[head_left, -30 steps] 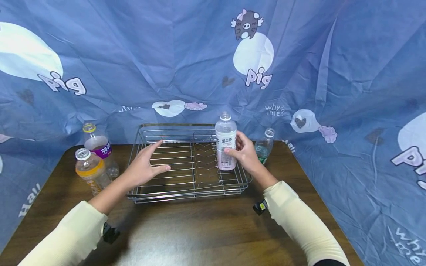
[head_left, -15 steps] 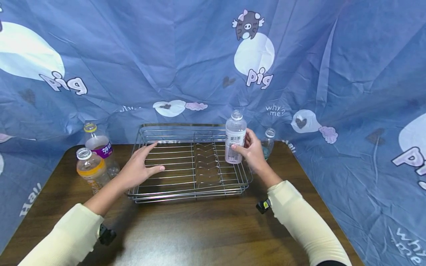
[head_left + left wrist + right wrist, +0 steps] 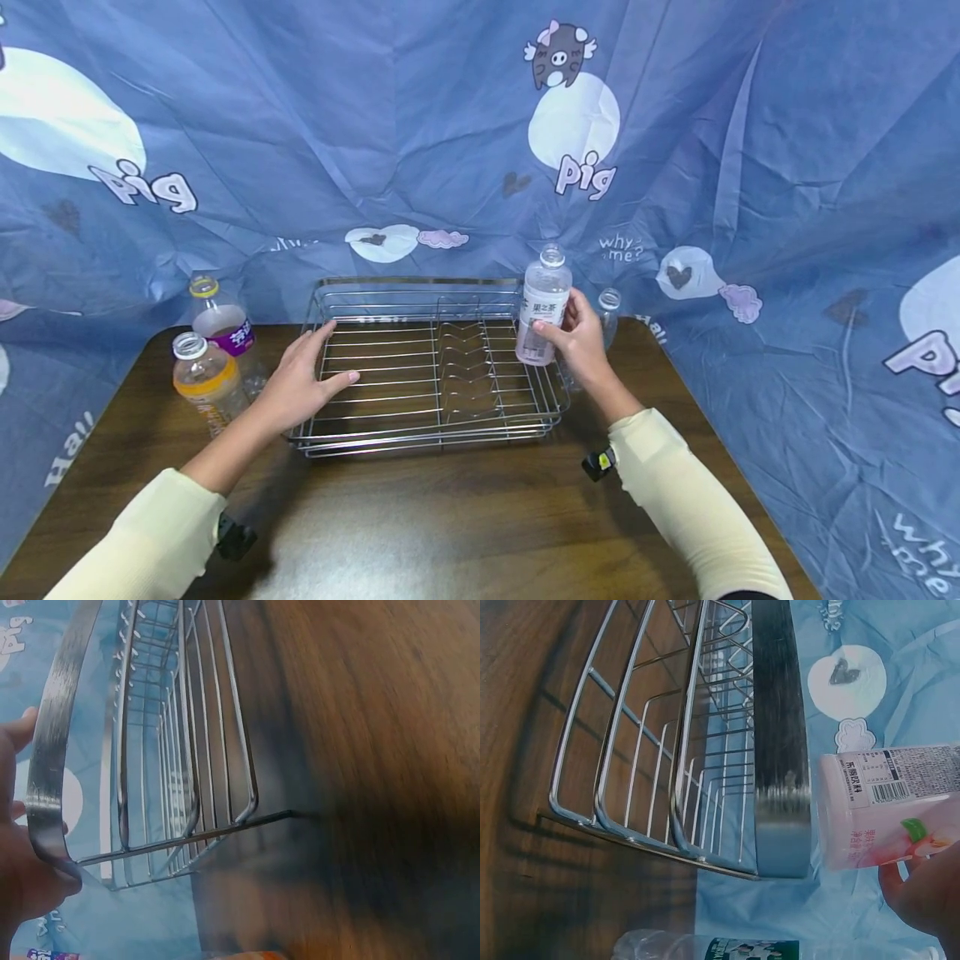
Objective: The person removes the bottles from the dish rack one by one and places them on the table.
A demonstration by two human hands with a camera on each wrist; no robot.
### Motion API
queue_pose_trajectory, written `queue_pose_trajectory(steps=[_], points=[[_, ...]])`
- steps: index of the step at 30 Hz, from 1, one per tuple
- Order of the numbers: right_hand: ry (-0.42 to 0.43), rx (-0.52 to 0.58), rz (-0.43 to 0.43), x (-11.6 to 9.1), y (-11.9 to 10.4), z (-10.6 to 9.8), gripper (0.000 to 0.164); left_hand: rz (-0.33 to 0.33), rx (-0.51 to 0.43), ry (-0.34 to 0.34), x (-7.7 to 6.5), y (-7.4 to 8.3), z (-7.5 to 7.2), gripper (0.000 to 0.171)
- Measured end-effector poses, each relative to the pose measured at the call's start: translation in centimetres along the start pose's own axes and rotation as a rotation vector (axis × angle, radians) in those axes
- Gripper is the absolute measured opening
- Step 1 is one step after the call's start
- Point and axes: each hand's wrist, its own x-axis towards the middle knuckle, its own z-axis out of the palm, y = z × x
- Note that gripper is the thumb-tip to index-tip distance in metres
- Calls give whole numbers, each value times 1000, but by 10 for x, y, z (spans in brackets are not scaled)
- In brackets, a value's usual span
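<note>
My right hand point(image 3: 583, 340) grips a clear plastic bottle point(image 3: 545, 304) with a white and pink label and no cap. In the head view it overlaps the right end of a metal wire dish rack point(image 3: 390, 437). The right wrist view shows the bottle's base point(image 3: 838, 817) raised above the rack's rim point(image 3: 781, 750). Over the rack's left end, my left hand point(image 3: 300, 379) has its thumb and fingers spread with nothing between them. In the left wrist view this hand point(image 3: 30, 877) lies close by the rack's rim point(image 3: 56, 742).
Two uncapped bottles stand left of the rack, one with an orange label point(image 3: 206, 379), one with a purple label point(image 3: 236, 336). A clear bottle point(image 3: 610, 315) with a green label point(image 3: 754, 949) is partly hidden behind my right hand. A blue printed cloth point(image 3: 450, 125) hangs behind the wooden table point(image 3: 420, 517).
My right hand has carried the bottle right and slightly up, from over the rack toward its right end, tilting it a little. My left hand has drawn back to the left.
</note>
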Motion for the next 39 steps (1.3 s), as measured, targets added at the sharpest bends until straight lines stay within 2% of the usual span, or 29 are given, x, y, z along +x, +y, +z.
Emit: queue_pose_trajectory(steps=[4, 10, 18, 27, 32, 39], points=[[37, -4, -5, -2, 2, -5, 62, -16, -23, 12, -1, -3, 0, 98], [61, 3, -10, -6, 2, -14, 61, 0, -56, 56, 0, -9, 0, 99], [54, 1, -42, -11, 4, -24, 60, -66, -113, 43, -1, -12, 1, 107], [67, 33, -105, -19, 1, -35, 55, -89, -266, 110, -5, -18, 0, 104], [86, 34, -111, -22, 0, -39, 54, -92, -301, 107, -4, -20, 1, 104], [118, 63, -134, -25, 4, -43, 52, -135, -344, 78, -4, -21, 2, 103]])
